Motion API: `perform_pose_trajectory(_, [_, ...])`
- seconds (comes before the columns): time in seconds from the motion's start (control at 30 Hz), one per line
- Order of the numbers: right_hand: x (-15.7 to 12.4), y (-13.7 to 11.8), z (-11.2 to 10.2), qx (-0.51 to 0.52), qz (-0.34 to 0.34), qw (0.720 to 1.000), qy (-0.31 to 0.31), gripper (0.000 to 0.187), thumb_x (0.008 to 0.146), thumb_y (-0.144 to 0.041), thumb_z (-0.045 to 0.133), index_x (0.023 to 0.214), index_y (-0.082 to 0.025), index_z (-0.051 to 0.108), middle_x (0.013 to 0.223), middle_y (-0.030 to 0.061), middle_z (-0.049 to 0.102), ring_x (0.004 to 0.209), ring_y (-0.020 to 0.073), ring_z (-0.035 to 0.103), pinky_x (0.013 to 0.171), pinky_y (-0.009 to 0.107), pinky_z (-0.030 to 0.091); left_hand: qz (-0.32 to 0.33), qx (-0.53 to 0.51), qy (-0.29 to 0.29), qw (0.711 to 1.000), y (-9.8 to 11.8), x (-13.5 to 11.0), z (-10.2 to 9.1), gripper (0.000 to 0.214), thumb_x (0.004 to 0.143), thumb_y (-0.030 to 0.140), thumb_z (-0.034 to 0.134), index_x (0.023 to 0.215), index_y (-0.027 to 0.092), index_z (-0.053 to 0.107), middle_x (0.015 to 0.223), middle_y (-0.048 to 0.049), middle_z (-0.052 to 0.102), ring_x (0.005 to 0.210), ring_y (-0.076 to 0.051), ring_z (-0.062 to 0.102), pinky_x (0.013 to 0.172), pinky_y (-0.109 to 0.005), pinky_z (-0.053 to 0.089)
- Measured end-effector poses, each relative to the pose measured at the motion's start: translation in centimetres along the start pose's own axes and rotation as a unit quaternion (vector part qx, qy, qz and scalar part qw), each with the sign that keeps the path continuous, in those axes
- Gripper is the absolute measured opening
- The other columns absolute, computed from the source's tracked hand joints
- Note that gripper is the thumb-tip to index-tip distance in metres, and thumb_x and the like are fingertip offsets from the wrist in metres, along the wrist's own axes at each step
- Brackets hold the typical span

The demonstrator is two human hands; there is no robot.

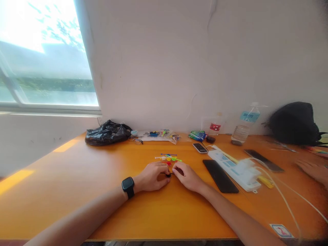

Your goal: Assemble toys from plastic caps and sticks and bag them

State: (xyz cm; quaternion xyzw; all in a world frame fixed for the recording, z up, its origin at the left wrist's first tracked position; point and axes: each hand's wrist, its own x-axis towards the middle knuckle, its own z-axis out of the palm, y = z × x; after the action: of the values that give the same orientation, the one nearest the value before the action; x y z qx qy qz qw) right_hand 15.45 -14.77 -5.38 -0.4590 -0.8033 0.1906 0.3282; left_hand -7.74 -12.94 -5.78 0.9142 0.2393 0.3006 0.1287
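Note:
My left hand [153, 176], with a black watch [128, 186] on its wrist, rests on the orange table [77, 191] with fingers curled. My right hand [186, 175] lies beside it, fingers also curled. Between the two hands sits a small black piece on a thin black stick [168, 174], pinched from both sides. Just beyond the fingers lies a cluster of small colourful plastic pieces [168, 158] in yellow, green, red and blue.
A black phone [220, 175] and a white power strip [237, 169] with cables lie right of my hands. A black plastic bag [107, 132], packets, a water bottle [244, 128] and a black backpack [294, 123] line the wall. Another person's hand [314, 169] rests at far right.

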Motion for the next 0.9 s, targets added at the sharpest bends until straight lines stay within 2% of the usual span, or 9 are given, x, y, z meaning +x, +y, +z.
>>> perform_pose_trajectory(0.2, [0.2, -0.3, -2.8, 0.039, 0.073, 0.994, 0.072, 0.037, 0.1, -0.05, 0.051, 0.089, -0.019, 0.068, 0.083, 0.004, 0.069, 0.069, 0.0177, 0.057, 0.063, 0.029, 0.041, 0.005, -0.007, 0.048, 0.999, 1.0, -0.1, -1.2, 0.03, 0.087, 0.033, 0.07, 0.115, 0.025, 0.06, 0.122, -0.0084, 0.067, 0.114, -0.028, 0.061, 0.103, -0.044, 0.047])
perform_pose_trajectory(0.3, [0.1, -0.2, -3.7, 0.069, 0.106, 0.989, 0.073, 0.042, 0.098, -0.053, 0.052, 0.084, -0.018, 0.07, 0.084, 0.0055, 0.072, 0.065, 0.0167, 0.058, 0.058, 0.028, 0.04, -0.009, -0.013, 0.069, 0.997, 1.3, -0.1, -2.1, 0.03, 0.093, 0.029, 0.061, 0.122, 0.026, 0.058, 0.123, -0.009, 0.066, 0.115, -0.028, 0.059, 0.103, -0.045, 0.047])
perform_pose_trajectory(0.43, [-0.1, 0.0, -3.8, 0.092, 0.126, 0.986, 0.061, 0.044, 0.097, -0.054, 0.054, 0.082, -0.017, 0.071, 0.085, 0.0068, 0.074, 0.059, 0.0144, 0.056, 0.053, 0.026, 0.039, 0.026, -0.006, 0.044, 0.999, 0.9, -0.1, -2.1, 0.043, 0.087, 0.018, 0.06, 0.128, 0.027, 0.058, 0.131, -0.0074, 0.066, 0.122, -0.028, 0.057, 0.107, -0.046, 0.046])
perform_pose_trajectory(0.53, [-0.1, -0.2, -3.6, 0.091, 0.12, 0.987, 0.051, 0.042, 0.096, -0.053, 0.055, 0.081, -0.017, 0.07, 0.085, 0.0065, 0.074, 0.058, 0.0136, 0.056, 0.053, 0.026, 0.04, 0.058, 0.007, 0.017, 0.998, 0.2, 0.0, -1.1, 0.035, 0.088, 0.018, 0.062, 0.121, 0.028, 0.064, 0.129, -0.0064, 0.068, 0.127, -0.029, 0.056, 0.11, -0.047, 0.045])
perform_pose_trajectory(0.67, [-0.1, -0.6, -3.4, 0.085, 0.123, 0.988, 0.041, 0.041, 0.095, -0.053, 0.056, 0.08, -0.017, 0.068, 0.084, 0.0062, 0.073, 0.058, 0.0136, 0.057, 0.053, 0.025, 0.042, 0.057, 0.026, 0.03, 0.998, -0.7, 0.1, -0.1, 0.016, 0.096, 0.028, 0.061, 0.109, 0.029, 0.071, 0.114, -0.0057, 0.073, 0.12, -0.027, 0.061, 0.107, -0.046, 0.048])
perform_pose_trajectory(0.8, [0.1, -0.6, -3.2, 0.119, 0.143, 0.982, 0.04, 0.042, 0.095, -0.055, 0.055, 0.083, -0.017, 0.067, 0.087, 0.0046, 0.071, 0.051, 0.0102, 0.051, 0.05, 0.025, 0.039, 0.062, 0.041, 0.046, 0.996, -1.2, 0.1, 0.3, 0.017, 0.1, 0.034, 0.059, 0.106, 0.028, 0.074, 0.105, -0.0069, 0.074, 0.107, -0.025, 0.066, 0.101, -0.043, 0.051])
perform_pose_trajectory(0.9, [0.1, -0.3, -3.1, 0.163, 0.169, 0.971, 0.05, 0.04, 0.095, -0.056, 0.054, 0.087, -0.018, 0.065, 0.09, 0.0033, 0.071, 0.047, 0.0082, 0.048, 0.048, 0.025, 0.036, 0.039, 0.051, 0.057, 0.996, -1.2, 0.1, 0.5, 0.016, 0.1, 0.036, 0.06, 0.101, 0.027, 0.074, 0.098, -0.0062, 0.074, 0.101, -0.024, 0.067, 0.099, -0.041, 0.052])
